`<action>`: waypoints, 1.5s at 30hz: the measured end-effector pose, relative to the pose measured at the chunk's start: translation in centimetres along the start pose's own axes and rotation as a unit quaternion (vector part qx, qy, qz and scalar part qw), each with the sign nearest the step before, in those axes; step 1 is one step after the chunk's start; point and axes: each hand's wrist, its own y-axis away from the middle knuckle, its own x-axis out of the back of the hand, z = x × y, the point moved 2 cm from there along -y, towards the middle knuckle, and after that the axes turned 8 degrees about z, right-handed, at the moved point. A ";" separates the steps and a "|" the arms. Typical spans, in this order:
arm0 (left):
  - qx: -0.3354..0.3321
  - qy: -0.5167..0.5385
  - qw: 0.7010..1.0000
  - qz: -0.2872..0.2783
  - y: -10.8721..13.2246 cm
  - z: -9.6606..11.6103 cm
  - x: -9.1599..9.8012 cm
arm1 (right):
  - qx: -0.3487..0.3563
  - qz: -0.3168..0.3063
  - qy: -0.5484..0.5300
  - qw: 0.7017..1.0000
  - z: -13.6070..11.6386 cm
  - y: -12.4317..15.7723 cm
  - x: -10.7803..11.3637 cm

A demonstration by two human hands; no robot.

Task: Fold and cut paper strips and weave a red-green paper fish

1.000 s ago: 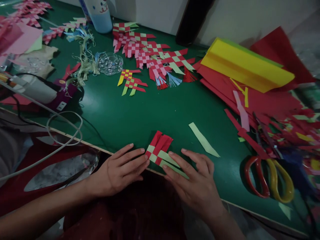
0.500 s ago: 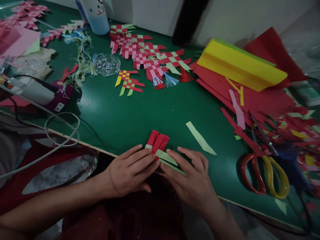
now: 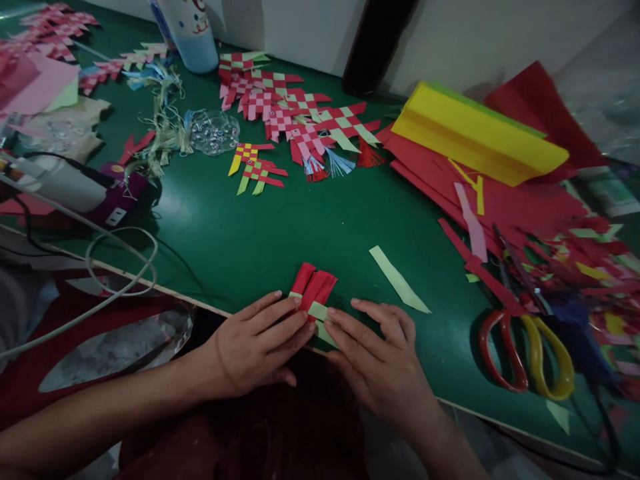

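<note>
A small piece of woven paper strips (image 3: 317, 288), red crossed with pale green, lies at the near edge of the table. My left hand (image 3: 253, 341) rests over its left side, fingers stretched flat on the paper and thumb apart below. On the other side, my right hand (image 3: 385, 357) is open, its fingers spread; the fingertips touch a pale green strip (image 3: 319, 311) that crosses the red ones. My fingers cover part of the weave. A loose pale green strip (image 3: 400, 280) lies just beyond my right hand.
Scissors (image 3: 525, 353) with red and yellow handles lie at the right, beside paper scraps (image 3: 595, 267). Folded yellow paper (image 3: 480, 137) tops red sheets. Woven paper fish (image 3: 305, 123) and a clear dish (image 3: 215, 132) sit farther back. A white cable (image 3: 120, 230) loops at the left.
The right fingers have shifted slightly left along the pale green strip, covering more of it. My left hand stays on the woven piece. The view has shifted a little.
</note>
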 end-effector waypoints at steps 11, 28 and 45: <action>0.034 -0.037 0.999 0.001 0.1 0.3 0.1 | 0.001 0.001 -0.013 1.000 0.1 0.0 -0.1; 0.033 -0.067 0.997 -0.013 -0.3 0.4 0.7 | 0.075 -0.094 0.048 0.992 -0.6 -6.9 -1.8; 0.054 -0.061 0.996 -0.027 0.2 0.5 0.5 | 0.134 -0.141 -0.017 0.981 -0.6 -8.7 -2.5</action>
